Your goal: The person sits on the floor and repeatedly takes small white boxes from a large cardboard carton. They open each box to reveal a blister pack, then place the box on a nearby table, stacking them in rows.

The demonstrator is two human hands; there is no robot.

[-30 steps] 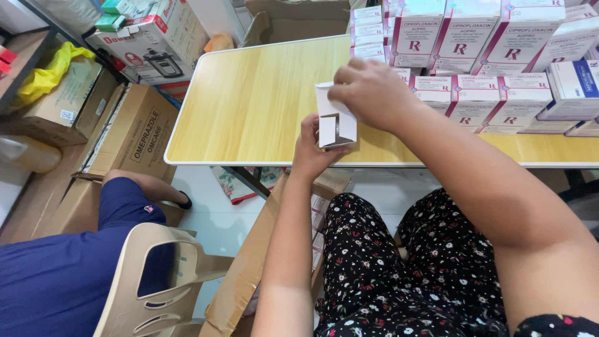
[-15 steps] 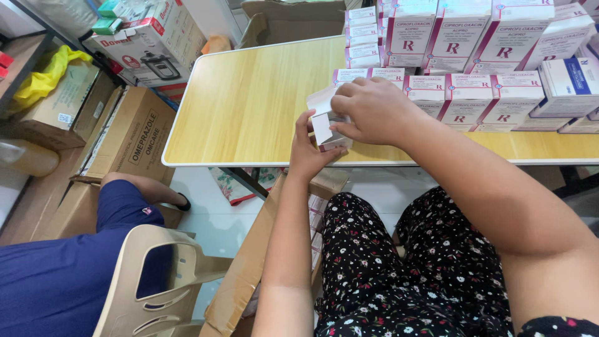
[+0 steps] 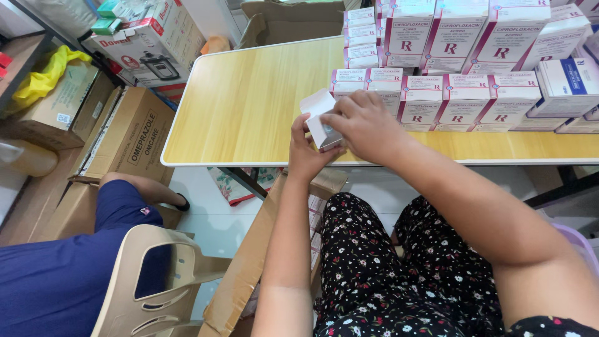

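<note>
small white carton held at the worktop's near edge

both hands together on a small white carton, above the near edge of the wooden worktop. left hand clasped round the carton from below, thumb up its left side. right hand closed over its right side and top, fingers bent onto it. one white flap standing open at the carton's upper left. just beyond the right hand, a row of white-and-magenta medicine boxes set side by side on the worktop, with more of the same stacked behind and a white-and-blue box at the far right. beneath the forearms, a lap in black floral cloth, and an open cardboard box on the floor just left of it. at lower left, another person in blue seated on a beige plastic chair. beside that, brown cartons stacked against the shelving, a yellow bag lying on one.
</note>
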